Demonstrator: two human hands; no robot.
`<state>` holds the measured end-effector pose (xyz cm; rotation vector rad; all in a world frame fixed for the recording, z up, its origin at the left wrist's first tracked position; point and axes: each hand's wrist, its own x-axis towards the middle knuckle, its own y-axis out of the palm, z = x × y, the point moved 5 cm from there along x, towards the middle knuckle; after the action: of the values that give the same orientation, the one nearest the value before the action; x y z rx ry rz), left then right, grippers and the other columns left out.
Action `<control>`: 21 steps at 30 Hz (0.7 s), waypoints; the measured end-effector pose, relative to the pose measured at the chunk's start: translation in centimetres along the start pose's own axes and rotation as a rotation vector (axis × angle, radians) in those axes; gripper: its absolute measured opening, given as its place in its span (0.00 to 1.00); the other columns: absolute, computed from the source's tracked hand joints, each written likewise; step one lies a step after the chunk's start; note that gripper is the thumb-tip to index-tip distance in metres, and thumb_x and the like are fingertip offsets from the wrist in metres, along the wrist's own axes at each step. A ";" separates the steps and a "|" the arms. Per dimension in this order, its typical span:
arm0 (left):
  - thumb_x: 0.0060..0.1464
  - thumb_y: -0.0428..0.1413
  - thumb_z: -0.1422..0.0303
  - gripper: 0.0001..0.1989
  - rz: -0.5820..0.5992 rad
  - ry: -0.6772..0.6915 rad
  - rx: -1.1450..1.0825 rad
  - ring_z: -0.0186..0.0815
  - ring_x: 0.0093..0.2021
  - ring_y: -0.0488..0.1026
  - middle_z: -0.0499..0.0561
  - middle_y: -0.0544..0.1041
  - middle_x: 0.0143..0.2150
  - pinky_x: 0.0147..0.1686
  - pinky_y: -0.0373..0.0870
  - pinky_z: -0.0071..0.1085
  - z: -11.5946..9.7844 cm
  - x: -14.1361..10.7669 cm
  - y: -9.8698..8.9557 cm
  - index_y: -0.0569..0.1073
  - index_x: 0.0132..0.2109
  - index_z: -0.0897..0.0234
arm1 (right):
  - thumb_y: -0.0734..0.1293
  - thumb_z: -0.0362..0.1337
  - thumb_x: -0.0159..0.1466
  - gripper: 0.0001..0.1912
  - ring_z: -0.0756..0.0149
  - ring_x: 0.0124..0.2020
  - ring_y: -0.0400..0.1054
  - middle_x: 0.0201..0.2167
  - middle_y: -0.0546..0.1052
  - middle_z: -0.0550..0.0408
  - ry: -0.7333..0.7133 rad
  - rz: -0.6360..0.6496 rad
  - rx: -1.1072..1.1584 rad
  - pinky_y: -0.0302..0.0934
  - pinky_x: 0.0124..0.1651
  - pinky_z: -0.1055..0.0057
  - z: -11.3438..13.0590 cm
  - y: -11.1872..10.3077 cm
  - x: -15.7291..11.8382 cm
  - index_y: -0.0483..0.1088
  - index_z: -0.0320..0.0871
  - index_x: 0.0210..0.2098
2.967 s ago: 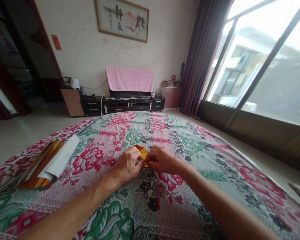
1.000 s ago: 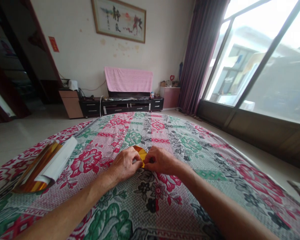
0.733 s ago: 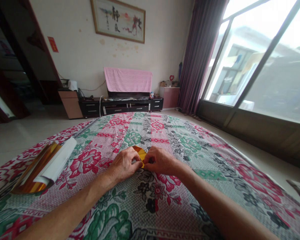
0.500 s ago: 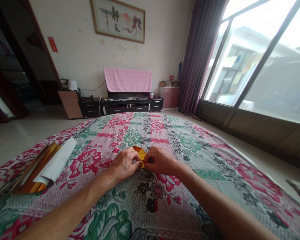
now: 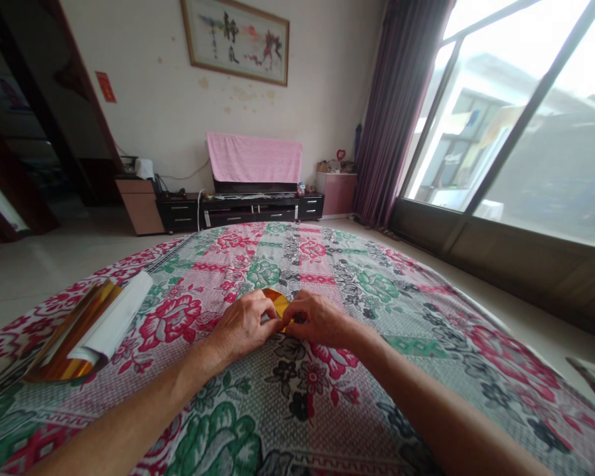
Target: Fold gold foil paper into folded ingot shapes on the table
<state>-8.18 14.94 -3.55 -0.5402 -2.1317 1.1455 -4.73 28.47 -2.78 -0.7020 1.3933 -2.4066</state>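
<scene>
A small piece of shiny gold paper [image 5: 279, 302] rests on the flowered cloth between my two hands, partly hidden by my fingers. My left hand [image 5: 248, 320] pinches its near left part with thumb and forefinger. From the right, my right hand [image 5: 313, 318] is closed on the near right part, its fingertips close beside those of the left. The near edge of the paper lies under the fingers, so its exact shape there cannot be made out.
On the left of the patterned cloth [image 5: 371, 396] lies a stack of gold sheets [image 5: 72, 337] with rolled white paper [image 5: 112, 324] on it. Beyond the table stand a black cabinet [image 5: 272, 215] and a pink-covered screen [image 5: 255, 157]; a window is at right.
My right fingertips have shifted very slightly left, closer to the left ones. Both hands remain on the gold paper.
</scene>
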 end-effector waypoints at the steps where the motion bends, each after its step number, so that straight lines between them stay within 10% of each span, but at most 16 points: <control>1: 0.51 0.55 0.60 0.11 0.006 0.000 0.000 0.34 0.34 0.68 0.50 0.70 0.32 0.33 0.62 0.29 0.0 0.0 0.0 0.73 0.30 0.64 | 0.66 0.34 0.55 0.07 0.70 0.32 0.62 0.28 0.72 0.55 0.001 0.002 0.000 0.53 0.35 0.74 0.0 0.0 0.0 0.76 0.43 0.33; 13: 0.49 0.51 0.71 0.07 0.170 0.038 -0.183 0.30 0.33 0.69 0.48 0.73 0.32 0.34 0.63 0.26 1.5 0.3 -1.2 0.74 0.28 0.64 | 0.65 0.31 0.53 0.10 0.72 0.31 0.64 0.30 0.74 0.55 0.019 0.036 0.032 0.55 0.34 0.75 0.2 -0.1 0.3 0.77 0.44 0.33; 21: 0.47 0.54 0.69 0.10 0.083 0.005 -0.078 0.30 0.31 0.67 0.47 0.69 0.28 0.33 0.63 0.26 1.3 0.2 -0.8 0.67 0.21 0.66 | 0.65 0.31 0.53 0.10 0.71 0.30 0.64 0.29 0.74 0.55 0.034 0.041 0.022 0.55 0.33 0.76 0.4 -0.3 0.3 0.77 0.43 0.32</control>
<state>-9.24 13.86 -3.34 -0.6717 -2.1747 1.1080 -4.77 28.18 -2.28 -0.6234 1.3778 -2.4091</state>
